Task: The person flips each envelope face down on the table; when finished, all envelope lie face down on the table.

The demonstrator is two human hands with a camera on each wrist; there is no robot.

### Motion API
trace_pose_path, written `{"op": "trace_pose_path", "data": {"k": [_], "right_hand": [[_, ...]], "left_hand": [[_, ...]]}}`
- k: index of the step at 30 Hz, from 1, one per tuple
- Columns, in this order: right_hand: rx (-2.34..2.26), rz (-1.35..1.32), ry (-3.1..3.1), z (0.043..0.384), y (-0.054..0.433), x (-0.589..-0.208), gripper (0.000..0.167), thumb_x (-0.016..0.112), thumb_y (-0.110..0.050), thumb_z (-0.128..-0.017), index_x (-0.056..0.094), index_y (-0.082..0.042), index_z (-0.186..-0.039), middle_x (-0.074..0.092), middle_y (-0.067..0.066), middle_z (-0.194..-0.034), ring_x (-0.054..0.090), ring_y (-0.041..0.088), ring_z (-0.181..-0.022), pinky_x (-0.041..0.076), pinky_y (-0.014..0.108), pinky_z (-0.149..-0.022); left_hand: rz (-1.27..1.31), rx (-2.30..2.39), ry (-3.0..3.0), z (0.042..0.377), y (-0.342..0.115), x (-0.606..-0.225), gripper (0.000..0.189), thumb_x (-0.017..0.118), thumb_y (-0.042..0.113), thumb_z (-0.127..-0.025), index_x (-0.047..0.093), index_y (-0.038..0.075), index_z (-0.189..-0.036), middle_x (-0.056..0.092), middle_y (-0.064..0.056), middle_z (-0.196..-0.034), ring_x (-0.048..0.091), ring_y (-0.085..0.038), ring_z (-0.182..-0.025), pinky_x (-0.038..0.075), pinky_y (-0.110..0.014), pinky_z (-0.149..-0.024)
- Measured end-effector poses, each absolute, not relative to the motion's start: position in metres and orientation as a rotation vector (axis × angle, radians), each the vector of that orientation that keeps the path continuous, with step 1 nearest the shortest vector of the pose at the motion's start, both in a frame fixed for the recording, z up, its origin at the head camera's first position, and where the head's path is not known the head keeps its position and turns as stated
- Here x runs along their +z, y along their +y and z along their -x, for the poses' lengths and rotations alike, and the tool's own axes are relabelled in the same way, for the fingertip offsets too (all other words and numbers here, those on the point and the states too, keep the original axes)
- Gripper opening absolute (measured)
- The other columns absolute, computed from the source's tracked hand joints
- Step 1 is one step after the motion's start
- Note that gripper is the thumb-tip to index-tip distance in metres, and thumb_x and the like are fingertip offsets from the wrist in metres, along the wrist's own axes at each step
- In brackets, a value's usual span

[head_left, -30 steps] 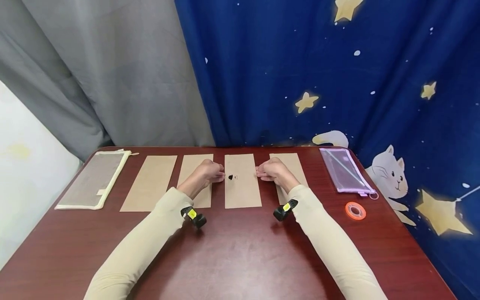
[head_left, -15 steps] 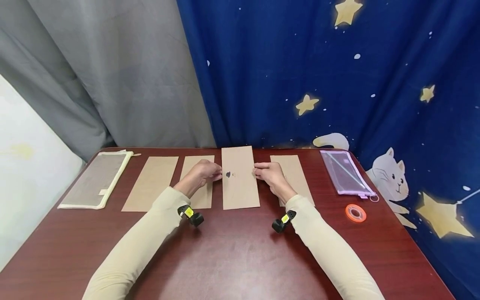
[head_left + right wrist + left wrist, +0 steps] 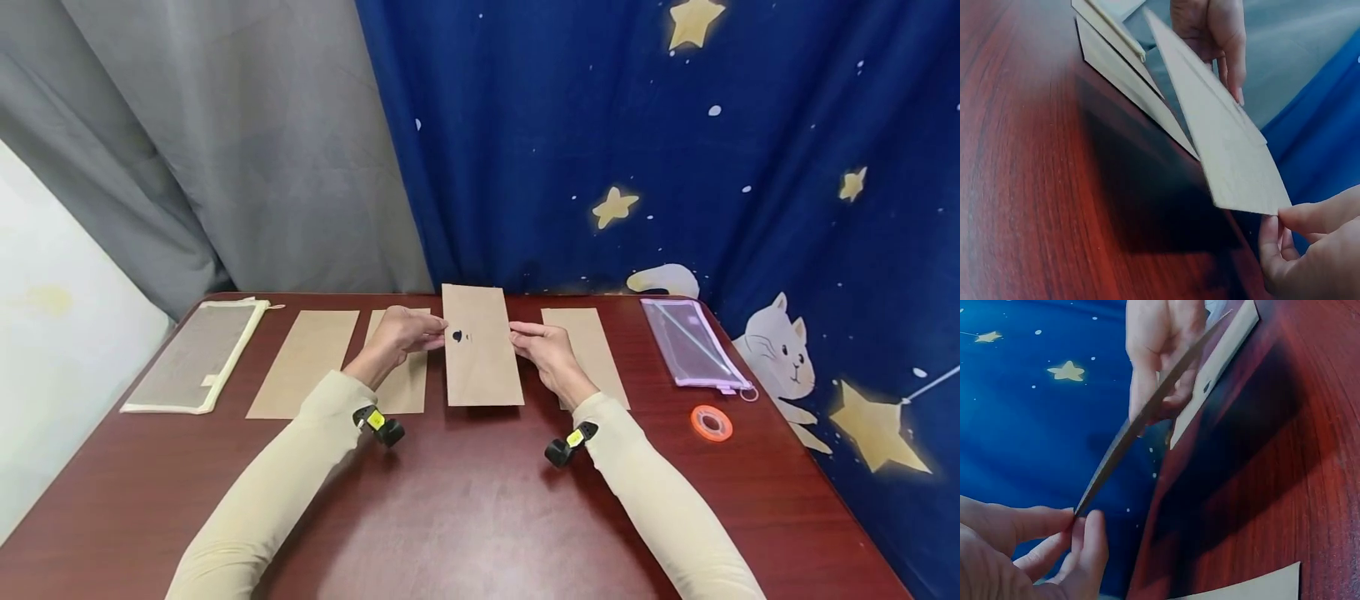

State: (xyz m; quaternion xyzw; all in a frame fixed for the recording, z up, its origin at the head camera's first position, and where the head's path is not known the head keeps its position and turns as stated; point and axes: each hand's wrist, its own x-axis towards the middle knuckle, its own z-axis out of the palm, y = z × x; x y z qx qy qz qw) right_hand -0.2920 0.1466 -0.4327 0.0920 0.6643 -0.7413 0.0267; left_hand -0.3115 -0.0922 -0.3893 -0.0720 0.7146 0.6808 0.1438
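Observation:
A flat kraft paper bag (image 3: pixel 483 367) with a small black print is raised off the table in the head view, its far edge tipped up. At its left edge my left hand (image 3: pixel 403 332) pinches it between thumb and fingers. My right hand (image 3: pixel 549 350) pinches the opposite edge. Seen side-on in the left wrist view, the bag (image 3: pixel 1129 434) is a thin, slightly bowed strip. The right wrist view shows its pale underside (image 3: pixel 1222 156) with an overlapping fold, and a dark shadow on the wood below.
Two more brown bags lie flat to the left, one outermost (image 3: pixel 300 367) and one partly under my left hand (image 3: pixel 408 392). Another bag (image 3: pixel 588 350) lies right. A cream mesh pouch (image 3: pixel 202 350), a purple mesh pouch (image 3: pixel 686 342) and an orange tape roll (image 3: pixel 711 423) rest on the table (image 3: pixel 480 500).
The middle bag, flat on the table a second ago, has been lifted by both hands. Its far edge came up first, and now its near edge is up too.

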Motion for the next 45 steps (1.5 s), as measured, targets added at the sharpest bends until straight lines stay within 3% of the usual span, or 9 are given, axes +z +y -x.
{"op": "trace_pose_path", "data": {"k": [7,12,17,22,24,30,37,41,45], "right_hand": [[-2.192,-0.247,2.123,0.294,0.150,-0.434,0.036,0.065,0.007,-0.092,0.066,0.004,-0.128,0.068,0.017,-0.129,0.067,0.002,-0.084,0.059,0.025,-0.090],[-1.787,-0.059,2.623,0.287,0.143,-0.420,0.026,0.067,-0.005,-0.095,0.073,0.003,-0.118,0.073,0.019,-0.118,0.073,0.017,-0.094,0.059,0.034,-0.095],[-1.244,0.276,3.139,0.264,0.112,-0.386,0.018,0.071,-0.016,-0.093,0.080,-0.005,-0.104,0.079,0.009,-0.094,0.071,0.020,-0.084,0.058,0.032,-0.073],[-0.946,0.542,3.249,0.243,0.073,-0.362,0.023,0.076,-0.023,-0.091,0.079,-0.009,-0.073,0.068,0.006,-0.064,0.065,0.022,-0.068,0.050,0.033,-0.058],[-0.789,0.564,3.328,0.240,0.063,-0.360,0.025,0.078,-0.023,-0.089,0.075,-0.007,-0.070,0.067,0.009,-0.066,0.068,0.027,-0.070,0.054,0.036,-0.060],[-0.374,0.428,3.528,0.238,0.049,-0.366,0.006,0.073,-0.009,-0.089,0.074,-0.004,-0.085,0.072,0.015,-0.081,0.071,0.032,-0.076,0.061,0.041,-0.064],[-0.097,0.319,3.639,0.238,0.047,-0.363,0.007,0.069,-0.008,-0.086,0.077,-0.009,-0.086,0.071,0.014,-0.079,0.070,0.029,-0.070,0.058,0.039,-0.056],[-0.181,0.265,3.639,0.240,0.051,-0.356,0.010,0.068,-0.009,-0.089,0.076,-0.008,-0.085,0.073,0.015,-0.080,0.071,0.031,-0.070,0.058,0.041,-0.056],[-0.338,0.227,3.612,0.242,0.054,-0.345,0.015,0.066,-0.009,-0.091,0.075,-0.007,-0.081,0.074,0.015,-0.080,0.072,0.032,-0.070,0.059,0.042,-0.056]], "left_hand": [[0.194,2.021,1.973,0.313,-0.089,-0.382,0.032,0.069,-0.007,-0.089,0.065,-0.013,-0.120,0.073,-0.003,-0.075,0.073,-0.010,-0.063,0.062,-0.028,-0.079],[0.189,2.058,1.966,0.312,-0.087,-0.378,0.028,0.068,-0.008,-0.089,0.066,-0.015,-0.116,0.073,-0.004,-0.074,0.073,-0.010,-0.063,0.062,-0.027,-0.077],[0.219,2.089,1.976,0.312,-0.085,-0.373,0.026,0.068,-0.009,-0.089,0.067,-0.015,-0.114,0.073,-0.004,-0.073,0.073,-0.011,-0.061,0.062,-0.024,-0.071],[0.211,2.149,1.988,0.311,-0.084,-0.369,0.023,0.065,-0.009,-0.090,0.065,-0.016,-0.112,0.071,-0.003,-0.070,0.072,-0.010,-0.058,0.062,-0.022,-0.067],[0.201,2.161,1.999,0.311,-0.084,-0.368,0.024,0.064,-0.009,-0.090,0.064,-0.017,-0.113,0.072,-0.005,-0.071,0.072,-0.010,-0.057,0.062,-0.022,-0.066],[0.162,2.143,2.071,0.308,-0.078,-0.365,0.027,0.066,-0.010,-0.088,0.065,-0.018,-0.114,0.074,-0.012,-0.079,0.075,-0.013,-0.065,0.062,-0.028,-0.074],[0.120,2.138,2.140,0.304,-0.068,-0.364,0.023,0.068,-0.001,-0.091,0.069,-0.015,-0.109,0.072,-0.001,-0.069,0.072,-0.007,-0.060,0.059,-0.038,-0.087],[0.178,2.113,2.051,0.304,-0.064,-0.374,0.033,0.058,0.015,-0.103,0.065,-0.013,-0.120,0.073,-0.012,-0.090,0.073,-0.011,-0.069,0.060,-0.041,-0.089],[0.238,2.042,1.712,0.308,-0.063,-0.393,0.049,0.037,0.026,-0.110,0.046,-0.009,-0.144,0.054,-0.030,-0.139,0.066,-0.029,-0.117,0.048,-0.044,-0.111]]}}
